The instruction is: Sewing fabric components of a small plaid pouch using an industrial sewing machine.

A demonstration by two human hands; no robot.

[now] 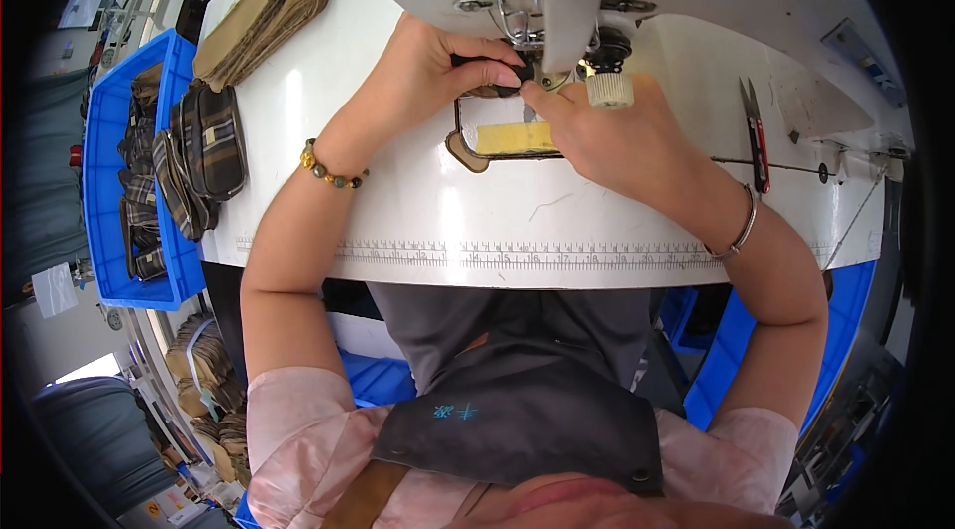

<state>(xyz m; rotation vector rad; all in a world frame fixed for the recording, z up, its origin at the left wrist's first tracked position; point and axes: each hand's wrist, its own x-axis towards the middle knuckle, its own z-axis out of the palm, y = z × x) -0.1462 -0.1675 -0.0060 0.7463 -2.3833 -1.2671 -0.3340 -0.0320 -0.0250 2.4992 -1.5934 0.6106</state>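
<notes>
Under the head of a white sewing machine (567, 1), my left hand (453, 61) pinches a small dark fabric piece (509, 81) between thumb and fingers, close to the presser foot. My right hand (622, 136) comes in from the other side, its fingers bent and a fingertip at the edge of the same dark piece. Some of its fingers are hidden. Just below the hands, a yellow strip (512, 138) lies on the machine bed, with a tan, dark-edged fabric tab (468, 153) beside it.
Red-handled thread snips (758, 146) lie at the right. Stacked tan fabric pieces (261, 16) and plaid pouches (209, 146) lie at the left, beside a blue bin (101, 230) of plaid pieces. A printed ruler (477, 254) runs along the table's front edge.
</notes>
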